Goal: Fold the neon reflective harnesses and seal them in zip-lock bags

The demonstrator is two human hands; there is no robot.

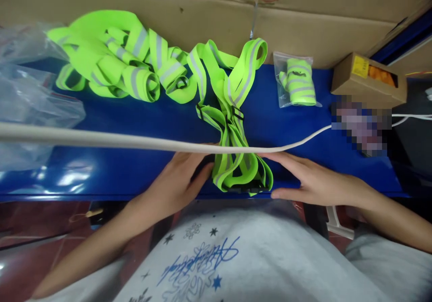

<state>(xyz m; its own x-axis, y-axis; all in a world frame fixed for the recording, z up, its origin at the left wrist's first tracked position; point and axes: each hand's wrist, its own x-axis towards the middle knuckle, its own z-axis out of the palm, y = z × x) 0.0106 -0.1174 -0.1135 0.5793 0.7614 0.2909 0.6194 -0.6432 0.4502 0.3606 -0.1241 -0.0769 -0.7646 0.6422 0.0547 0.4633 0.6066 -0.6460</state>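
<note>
A neon-green reflective vest of elastic straps (232, 108) with grey stripes and black sliders lies on the blue table in front of me. Its lower straps are gathered in loops, with a black buckle (248, 188) at the table's near edge. On the left of these loops is my left hand (184, 176), thumb and fingers apart, the fingertips partly hidden behind a cable. My right hand (300, 178) rests on the other side, its fingers stretched and thumb spread. Whether either hand's fingertips touch the straps I cannot tell.
A white cable (162, 144) crosses in front of the straps. More green reflective straps (114, 59) are heaped at the back left, beside clear plastic bags (33, 99). A bagged rolled strap set (299, 81) and a cardboard box (367, 79) stand at the back right.
</note>
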